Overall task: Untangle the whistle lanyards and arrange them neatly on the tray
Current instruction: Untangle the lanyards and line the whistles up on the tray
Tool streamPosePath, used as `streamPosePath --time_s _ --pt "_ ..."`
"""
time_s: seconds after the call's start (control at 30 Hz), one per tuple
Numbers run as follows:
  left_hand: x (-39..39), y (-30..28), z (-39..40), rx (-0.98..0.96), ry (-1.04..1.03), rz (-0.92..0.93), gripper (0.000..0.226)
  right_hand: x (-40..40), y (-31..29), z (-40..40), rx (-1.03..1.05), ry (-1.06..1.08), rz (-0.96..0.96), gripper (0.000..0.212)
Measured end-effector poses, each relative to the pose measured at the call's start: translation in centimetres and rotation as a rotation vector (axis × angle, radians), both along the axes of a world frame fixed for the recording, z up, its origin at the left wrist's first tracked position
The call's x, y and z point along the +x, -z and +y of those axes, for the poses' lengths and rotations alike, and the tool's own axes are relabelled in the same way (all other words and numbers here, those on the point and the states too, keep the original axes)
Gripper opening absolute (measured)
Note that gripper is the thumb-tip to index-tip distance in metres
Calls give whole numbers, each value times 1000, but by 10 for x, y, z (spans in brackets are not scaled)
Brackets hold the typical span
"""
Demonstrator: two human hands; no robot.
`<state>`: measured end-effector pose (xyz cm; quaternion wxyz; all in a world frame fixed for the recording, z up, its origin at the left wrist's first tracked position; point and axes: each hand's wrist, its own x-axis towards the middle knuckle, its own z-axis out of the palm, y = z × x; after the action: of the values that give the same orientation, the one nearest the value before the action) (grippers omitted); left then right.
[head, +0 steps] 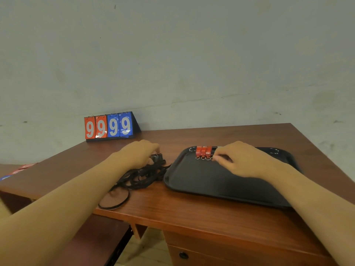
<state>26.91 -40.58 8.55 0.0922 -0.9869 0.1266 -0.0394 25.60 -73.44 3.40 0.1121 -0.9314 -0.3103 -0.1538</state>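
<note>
Cords under the left hand (141, 153) — limp lanyards (143, 174), curled fingers gripping; right hand (243, 160) pinches a ring beside light whistles (203, 151).

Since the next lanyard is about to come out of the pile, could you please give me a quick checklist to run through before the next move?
1. Whistles already placed: three orange whistles sit in a tidy row at the far edge of the tray. Ok.
2. Free space on the tray for more: its near part is bare. Ok.
3. Black lanyards untangled: they lie in a knotted pile on the desk, left of the tray. Not ok.
4. Left hand has a grip on the pile: its fingers curl over the pile's far end, but contact is hidden. Cannot tell.
5. Right hand free: its fingertips are at the whistles' rings. Cannot tell.
</note>
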Motion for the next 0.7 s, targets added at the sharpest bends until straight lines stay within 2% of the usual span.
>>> streamPosePath --time_s 0.1,0.2,0.33,0.4,0.47,0.57,0.7 --pt "6 0 7 51 -59 -5 49 0 -1 0 5 -9 1 27" --pt "9 -7 12 70 -64 -35 37 1 0 0 6 -12 0 25" --pt "7 -20 11 -68 -23 -85 26 0 -2 -1 5 -3 5 23" --pt "3 -24 5 -213 13 -135 26 0 -3 0 19 1 10 23" --pt "-5 -26 -7 -453 52 -127 27 -1 -3 3 84 -4 23 22" --pt "-22 -26 -34 -920 100 46 29 -3 -5 10 303 5 105 22" --pt "-28 -12 -77 -1216 142 123 29 -10 -14 13 587 -28 282 25"
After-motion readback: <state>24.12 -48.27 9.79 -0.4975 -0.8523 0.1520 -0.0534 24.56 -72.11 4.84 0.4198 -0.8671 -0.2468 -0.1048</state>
